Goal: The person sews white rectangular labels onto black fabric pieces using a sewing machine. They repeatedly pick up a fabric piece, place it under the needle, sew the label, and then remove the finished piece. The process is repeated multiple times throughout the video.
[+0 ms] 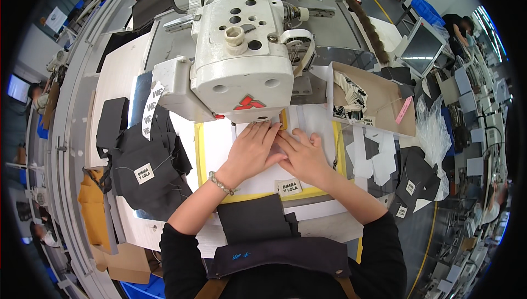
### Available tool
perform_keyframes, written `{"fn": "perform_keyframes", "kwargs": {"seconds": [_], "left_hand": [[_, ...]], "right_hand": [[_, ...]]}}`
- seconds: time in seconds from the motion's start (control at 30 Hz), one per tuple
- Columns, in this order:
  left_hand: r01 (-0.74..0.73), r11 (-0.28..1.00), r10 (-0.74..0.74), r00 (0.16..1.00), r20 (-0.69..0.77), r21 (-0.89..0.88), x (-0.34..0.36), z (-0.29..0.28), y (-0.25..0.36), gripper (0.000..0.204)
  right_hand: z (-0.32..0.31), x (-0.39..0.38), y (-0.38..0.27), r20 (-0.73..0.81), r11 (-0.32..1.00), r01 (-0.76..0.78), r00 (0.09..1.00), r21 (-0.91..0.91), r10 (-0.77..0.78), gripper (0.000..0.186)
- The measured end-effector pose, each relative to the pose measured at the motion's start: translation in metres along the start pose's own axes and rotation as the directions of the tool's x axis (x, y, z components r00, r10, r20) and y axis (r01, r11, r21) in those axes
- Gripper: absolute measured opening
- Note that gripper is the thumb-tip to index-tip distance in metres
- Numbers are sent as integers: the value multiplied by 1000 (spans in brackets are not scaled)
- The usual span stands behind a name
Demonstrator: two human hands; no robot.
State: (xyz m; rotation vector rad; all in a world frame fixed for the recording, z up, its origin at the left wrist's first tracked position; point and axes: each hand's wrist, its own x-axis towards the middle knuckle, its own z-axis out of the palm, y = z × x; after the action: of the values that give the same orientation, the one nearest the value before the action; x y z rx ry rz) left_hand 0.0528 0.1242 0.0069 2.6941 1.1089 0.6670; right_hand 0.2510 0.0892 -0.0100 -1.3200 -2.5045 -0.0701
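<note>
Both my hands lie under the head of a white sewing machine (pixel 241 74), on a white sheet with yellow tape (pixel 200 151) along its edges. My left hand (pixel 252 148) is stretched flat, its fingers close together and their tips below the machine head. Beside it, my right hand (pixel 303 156) has its fingers extended and slightly apart, the two hands meeting near the fingertips. What lies under the fingertips is hidden. A small amber-coloured edge (pixel 284 119) shows just beyond them. Toward me, a pale printed label (pixel 288 187) rests on the front yellow edge.
Dark fabric pieces (pixel 144 156) with a label are piled at the left. A folded dark piece (pixel 252 219) lies at the front edge. An open cardboard box (pixel 398 118) holding labels stands right, near clear plastic (pixel 431 129) and more labelled fabric (pixel 414 178).
</note>
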Motion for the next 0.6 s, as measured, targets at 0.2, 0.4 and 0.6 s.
{"fn": "perform_keyframes", "kwargs": {"seconds": [0.2, 0.4, 0.6], "left_hand": [[8, 1000, -8, 1000, -11, -30, 4, 3, -1, 68], [10, 1000, -10, 1000, -16, -15, 6, 6, 0, 64], [39, 998, -36, 997, 66, -41, 10, 2, -1, 53]], "right_hand": [[5, -1, -3, -42, 999, -33, 999, -23, 32, 52], [2, 1, -5, -61, 999, -32, 998, -40, 29, 49], [-14, -4, -5, -26, 999, -17, 1000, -30, 16, 45]]}}
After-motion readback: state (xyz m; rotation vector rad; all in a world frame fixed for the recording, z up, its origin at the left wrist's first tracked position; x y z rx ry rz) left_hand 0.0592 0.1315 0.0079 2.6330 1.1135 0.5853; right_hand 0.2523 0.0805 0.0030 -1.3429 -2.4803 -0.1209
